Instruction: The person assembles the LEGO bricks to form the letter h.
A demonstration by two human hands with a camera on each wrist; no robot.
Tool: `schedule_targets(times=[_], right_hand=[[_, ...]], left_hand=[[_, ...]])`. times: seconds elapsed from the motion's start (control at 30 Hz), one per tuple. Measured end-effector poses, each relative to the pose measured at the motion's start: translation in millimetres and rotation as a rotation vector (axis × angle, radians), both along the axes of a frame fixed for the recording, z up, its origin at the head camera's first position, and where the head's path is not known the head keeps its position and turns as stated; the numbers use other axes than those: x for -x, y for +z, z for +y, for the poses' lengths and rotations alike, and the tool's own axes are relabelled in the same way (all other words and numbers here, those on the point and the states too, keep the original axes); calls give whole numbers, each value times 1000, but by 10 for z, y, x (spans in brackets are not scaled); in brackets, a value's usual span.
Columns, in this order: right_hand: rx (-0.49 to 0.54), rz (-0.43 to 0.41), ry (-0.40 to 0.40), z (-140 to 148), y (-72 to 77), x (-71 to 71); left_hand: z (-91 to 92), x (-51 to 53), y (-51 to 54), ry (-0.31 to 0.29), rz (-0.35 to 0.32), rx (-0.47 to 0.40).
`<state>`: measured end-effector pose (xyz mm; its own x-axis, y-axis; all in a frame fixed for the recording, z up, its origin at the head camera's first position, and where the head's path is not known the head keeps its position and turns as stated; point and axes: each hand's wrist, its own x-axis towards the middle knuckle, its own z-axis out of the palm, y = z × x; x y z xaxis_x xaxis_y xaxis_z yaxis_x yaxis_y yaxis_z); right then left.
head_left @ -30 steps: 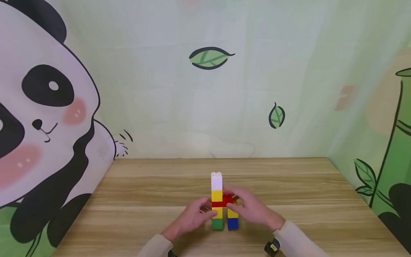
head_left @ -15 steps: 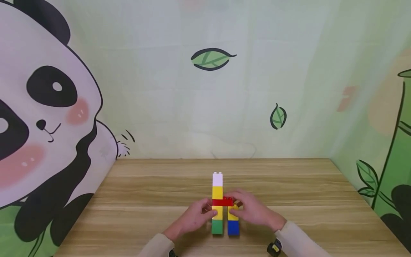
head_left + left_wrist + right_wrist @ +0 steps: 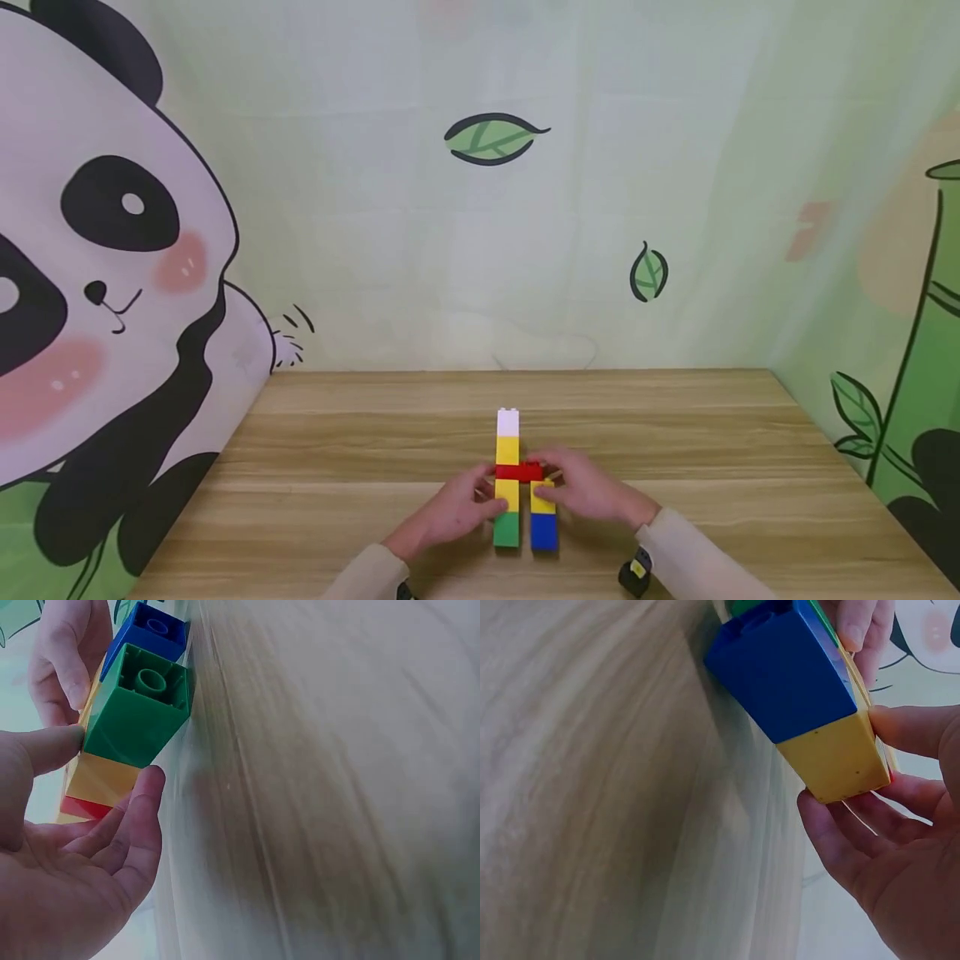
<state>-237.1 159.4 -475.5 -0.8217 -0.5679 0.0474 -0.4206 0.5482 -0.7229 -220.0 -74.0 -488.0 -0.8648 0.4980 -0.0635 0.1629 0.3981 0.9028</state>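
Note:
A toy building-brick figure is held up between both hands, bricks joined. Its taller column stacks a white brick (image 3: 507, 422), a yellow brick, a flat red brick (image 3: 517, 472), another yellow brick (image 3: 507, 493) and a green brick (image 3: 506, 530). Under the red brick's right end hangs a yellow brick (image 3: 544, 502) above a blue brick (image 3: 543, 532). My left hand (image 3: 459, 504) grips the taller column's lower yellow brick between thumb and fingers. On the shorter column, my right hand (image 3: 588, 486) pinches the yellow brick. Hollow undersides of the green (image 3: 131, 724) and blue bricks show in the left wrist view.
A wood-grain table (image 3: 337, 433) lies beneath the hands. Behind it hangs a cloth backdrop (image 3: 360, 233) printed with a panda and leaves. Dark wrist devices (image 3: 636, 573) sit at the sleeves.
The brick figure has tilted, its lower end dropping slightly in the head view. My right thumb has shifted from the red brick to the yellow brick below. Both hands keep their hold.

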Motion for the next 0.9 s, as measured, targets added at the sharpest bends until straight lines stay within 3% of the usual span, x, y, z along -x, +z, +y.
schedule_targets(times=[0.23, 0.53, 0.77, 0.9], right_hand=[[21, -54, 28, -16, -23, 15], [7, -97, 22, -46, -32, 37], [7, -139, 16, -62, -67, 86], [13, -166, -1, -79, -82, 113]], left_hand=[[13, 8, -33, -13, -34, 64], [0, 26, -42, -31, -55, 40], [-1, 30, -13, -25, -13, 99], [-16, 44, -20, -22, -20, 111]])
